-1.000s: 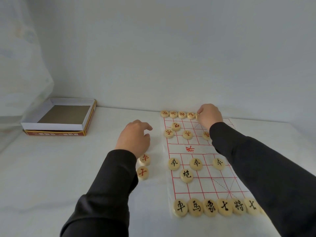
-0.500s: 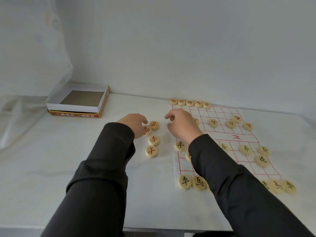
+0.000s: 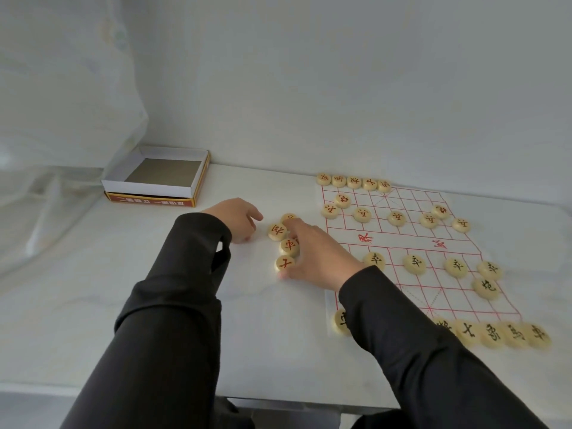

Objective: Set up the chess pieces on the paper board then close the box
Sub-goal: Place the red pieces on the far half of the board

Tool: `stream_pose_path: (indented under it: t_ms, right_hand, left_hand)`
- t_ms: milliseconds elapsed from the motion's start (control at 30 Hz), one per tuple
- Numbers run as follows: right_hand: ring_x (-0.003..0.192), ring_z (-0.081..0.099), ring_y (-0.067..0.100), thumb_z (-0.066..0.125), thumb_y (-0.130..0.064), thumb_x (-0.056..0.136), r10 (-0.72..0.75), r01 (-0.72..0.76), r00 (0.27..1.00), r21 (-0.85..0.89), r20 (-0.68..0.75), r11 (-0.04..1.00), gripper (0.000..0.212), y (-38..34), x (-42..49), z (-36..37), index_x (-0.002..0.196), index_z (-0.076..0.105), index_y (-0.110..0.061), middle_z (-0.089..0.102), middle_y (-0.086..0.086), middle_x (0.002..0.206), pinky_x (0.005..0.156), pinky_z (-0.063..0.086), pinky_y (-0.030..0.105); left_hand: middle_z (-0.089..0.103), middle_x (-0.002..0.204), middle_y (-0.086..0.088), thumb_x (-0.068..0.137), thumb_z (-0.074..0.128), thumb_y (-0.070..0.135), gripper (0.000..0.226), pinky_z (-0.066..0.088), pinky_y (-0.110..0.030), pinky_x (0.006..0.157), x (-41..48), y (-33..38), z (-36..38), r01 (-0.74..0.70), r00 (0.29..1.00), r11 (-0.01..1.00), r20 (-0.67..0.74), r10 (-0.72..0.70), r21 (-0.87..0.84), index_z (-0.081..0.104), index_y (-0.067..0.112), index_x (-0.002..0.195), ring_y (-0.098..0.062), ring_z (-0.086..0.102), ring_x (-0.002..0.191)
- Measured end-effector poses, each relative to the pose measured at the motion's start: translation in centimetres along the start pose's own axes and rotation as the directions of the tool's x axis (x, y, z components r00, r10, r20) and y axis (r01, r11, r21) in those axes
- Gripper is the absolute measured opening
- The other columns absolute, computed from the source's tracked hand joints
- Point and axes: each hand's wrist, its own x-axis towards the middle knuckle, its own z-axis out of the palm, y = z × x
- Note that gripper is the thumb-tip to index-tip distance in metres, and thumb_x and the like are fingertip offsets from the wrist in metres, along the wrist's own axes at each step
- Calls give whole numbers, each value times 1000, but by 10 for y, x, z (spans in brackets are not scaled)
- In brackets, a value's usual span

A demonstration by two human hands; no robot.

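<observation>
The right hand (image 3: 312,253) lies spread wide over four loose round pale wooden chess pieces with red characters (image 3: 289,245). Its fingertips touch them, but none looks pinched, and so flat a reach could scatter the bunch across the white table (image 3: 185,320). The pieces sit just left of the red-gridded paper board (image 3: 402,239). The right arm's black sleeve (image 3: 402,335) crosses the board's near corner and may drag the thin paper or the black-lettered piece (image 3: 340,322) beside it. The left hand (image 3: 238,219) rests loosely curled nearby, apparently empty. The open white cardboard box (image 3: 148,188) stands well apart, far left.
</observation>
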Motion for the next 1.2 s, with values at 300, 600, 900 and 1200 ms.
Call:
stream_pose_path:
  t_ms: [300,600,900,1200]
  right_hand:
    - [128,34,22,65,-35,81,-47,33,993,-126,-110,991,68,7,23,-4,139,35,-16,38,4,137,102,35,33]
    - [127,36,22,62,-39,84,-60,35,996,-340,-64,940,54,-4,64,-15,132,48,-20,48,2,133,104,32,34]
    - [120,49,21,36,-7,98,43,-47,998,-109,-34,993,37,24,52,-22,132,49,-13,51,7,133,101,40,30]
    - [115,51,17,42,-11,95,24,-9,996,-167,87,986,38,22,55,-39,132,49,-19,53,3,131,88,38,22]
  left_hand:
    - [55,128,-8,92,50,3,42,47,-28,90,8,-13,-3,48,999,999,8,-48,-21,50,14,132,-25,58,109]
    - [57,125,-10,91,50,0,41,49,-31,92,12,-19,-8,101,994,993,-35,-103,-67,52,13,130,-26,59,107]
    - [52,132,-8,92,46,-1,44,43,-33,102,18,-11,-1,68,997,995,-37,-71,-78,49,15,133,-27,51,119]
    - [55,128,-9,90,47,-2,47,49,-29,91,20,-16,-2,72,996,989,-34,-77,-131,48,17,133,-26,56,110]
